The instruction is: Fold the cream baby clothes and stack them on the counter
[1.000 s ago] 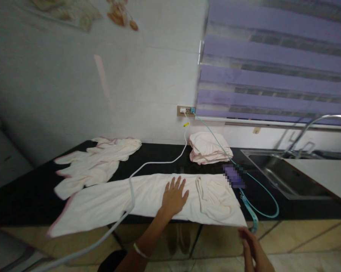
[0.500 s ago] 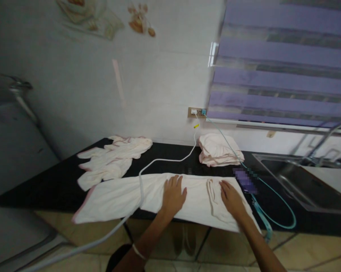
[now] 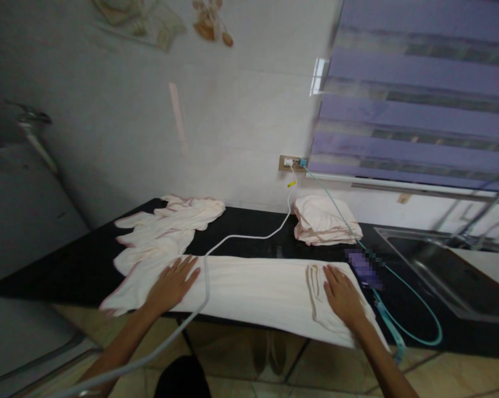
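A long cream cloth (image 3: 249,284) with a pinkish edge lies lengthwise along the front of the black counter, its near edge hanging slightly over. My left hand (image 3: 170,284) rests flat on its left part, fingers spread, just left of the white cord that crosses over the cloth. On the right end, where a short section is folded back on itself, my right hand (image 3: 343,296) lies flat with fingers stretched out. Neither hand grips anything. Behind the left end is a loose heap of similar cloths (image 3: 166,226). A folded stack of cloths (image 3: 324,220) sits near the wall.
A white cord (image 3: 245,236) runs from the wall outlet (image 3: 293,163) across the black counter (image 3: 249,218). A purple phone-like thing (image 3: 363,269), partly pixelated, with a teal cable (image 3: 423,307) and strap lies right of the cloth. Further right is a metal sink (image 3: 444,271).
My left hand has slid left along the cloth, past the cord, and the middle now looks flatter. The right hand stays on the folded end. The view has shifted slightly.
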The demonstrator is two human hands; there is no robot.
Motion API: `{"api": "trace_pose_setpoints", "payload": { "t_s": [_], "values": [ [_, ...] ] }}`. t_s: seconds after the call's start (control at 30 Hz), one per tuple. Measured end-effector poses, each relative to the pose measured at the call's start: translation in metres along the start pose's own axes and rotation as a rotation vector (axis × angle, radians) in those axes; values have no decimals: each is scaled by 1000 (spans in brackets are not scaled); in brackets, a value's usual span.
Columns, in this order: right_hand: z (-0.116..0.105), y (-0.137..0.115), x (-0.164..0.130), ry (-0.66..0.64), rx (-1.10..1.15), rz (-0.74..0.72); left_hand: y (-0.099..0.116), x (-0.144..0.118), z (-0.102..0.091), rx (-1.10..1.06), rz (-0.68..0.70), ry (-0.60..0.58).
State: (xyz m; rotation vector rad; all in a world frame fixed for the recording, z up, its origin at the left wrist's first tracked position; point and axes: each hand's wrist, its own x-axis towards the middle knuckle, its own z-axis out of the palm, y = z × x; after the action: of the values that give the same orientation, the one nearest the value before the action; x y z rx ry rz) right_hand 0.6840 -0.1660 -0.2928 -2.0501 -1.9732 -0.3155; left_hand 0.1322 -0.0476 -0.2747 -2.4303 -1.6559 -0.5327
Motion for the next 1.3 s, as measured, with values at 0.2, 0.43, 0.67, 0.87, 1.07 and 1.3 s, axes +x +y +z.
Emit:
{"api": "trace_pose_setpoints", "payload": {
  "t_s": [0.2, 0.43, 0.67, 0.87, 1.07, 1.3],
  "values": [
    [1, -2, -2, -20, -55, 39, -45, 19, -7, -15, 116, -216],
    [2, -5, -2, -42, -80, 97, -43, 18, -14, -31, 117, -136],
    [1, -6, -2, -42, -73, 89, -59, 10, -16, -54, 164, -210],
    [-2, -9, -1, -53, -57, 100, -10, 21, -38, -61, 181, -154],
    [-5, -12, 0, -60, -50, 118, 186, 50, -76, -394, 213, 95],
    [-10, -15, 1, -50, -69, 117, 355, 62, -9, -376, 288, -13]
  ]
}}
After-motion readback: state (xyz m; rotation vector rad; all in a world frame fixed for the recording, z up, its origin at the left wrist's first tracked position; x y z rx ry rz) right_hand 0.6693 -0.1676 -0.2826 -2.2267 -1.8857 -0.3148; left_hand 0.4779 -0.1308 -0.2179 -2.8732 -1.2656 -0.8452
